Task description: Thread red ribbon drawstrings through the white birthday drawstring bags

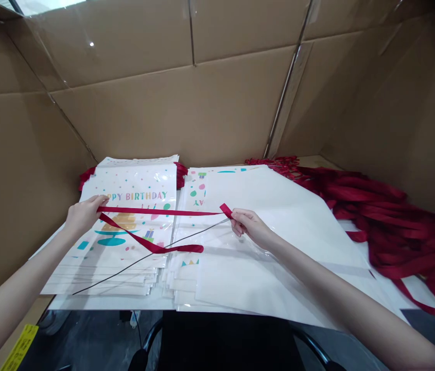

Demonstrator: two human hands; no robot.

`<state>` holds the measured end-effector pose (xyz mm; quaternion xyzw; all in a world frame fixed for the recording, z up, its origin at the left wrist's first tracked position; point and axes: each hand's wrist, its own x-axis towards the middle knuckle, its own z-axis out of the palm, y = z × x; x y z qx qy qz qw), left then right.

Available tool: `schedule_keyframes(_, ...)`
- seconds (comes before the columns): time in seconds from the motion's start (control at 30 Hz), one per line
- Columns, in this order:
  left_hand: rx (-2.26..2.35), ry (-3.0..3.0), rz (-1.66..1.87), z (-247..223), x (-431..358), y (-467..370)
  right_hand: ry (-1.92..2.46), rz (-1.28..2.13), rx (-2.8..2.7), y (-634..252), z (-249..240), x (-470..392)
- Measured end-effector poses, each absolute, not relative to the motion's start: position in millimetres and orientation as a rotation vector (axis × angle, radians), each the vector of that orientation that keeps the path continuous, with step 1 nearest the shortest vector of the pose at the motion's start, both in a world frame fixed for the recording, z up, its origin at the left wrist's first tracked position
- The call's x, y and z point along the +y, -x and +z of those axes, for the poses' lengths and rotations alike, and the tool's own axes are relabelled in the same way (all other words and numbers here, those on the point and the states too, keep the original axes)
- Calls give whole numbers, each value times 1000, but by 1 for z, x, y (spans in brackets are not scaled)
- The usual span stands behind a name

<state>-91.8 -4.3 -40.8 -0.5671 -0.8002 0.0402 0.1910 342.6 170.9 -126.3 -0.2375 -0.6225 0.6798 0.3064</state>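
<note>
A dark red ribbon [159, 212] is stretched between my two hands above the stacks. My left hand [85, 212] grips one part of it, and a loose length hangs down and curls to the right. My right hand [248, 224] pinches the other end, along with a thin dark wire or rod [136, 261] that slants down to the left. Below my left hand lies a stack of printed birthday bags [136, 180] with red ribbon at both upper edges. Under my right hand are white sheets or bags [240, 278], mostly blank, with a printed strip showing.
A heap of red ribbons [387, 216] lies on the right. Cardboard walls [171, 113] enclose the back and sides. A black chair [228, 342] stands below the front edge, and a yellow label [20, 348] is at the lower left.
</note>
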Motion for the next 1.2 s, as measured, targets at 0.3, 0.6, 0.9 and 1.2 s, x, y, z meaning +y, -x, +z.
schedule_keyframes(0.3,-2113,1469,169,-36,-5,103,712,1834,-1565,-345,-141,174)
schedule_keyframes(0.6,-2331,1372,240,-36,-16,139,633,1697,-1359,-378,-121,199)
schedule_keyframes(0.9,-2486,1780,-393,-23,48,62,690,1491,-1052,-458,-73,216)
schedule_keyframes(1.2,-1823,2586,-1747,11,208,-149,706,1364,-855,-524,-56,198)
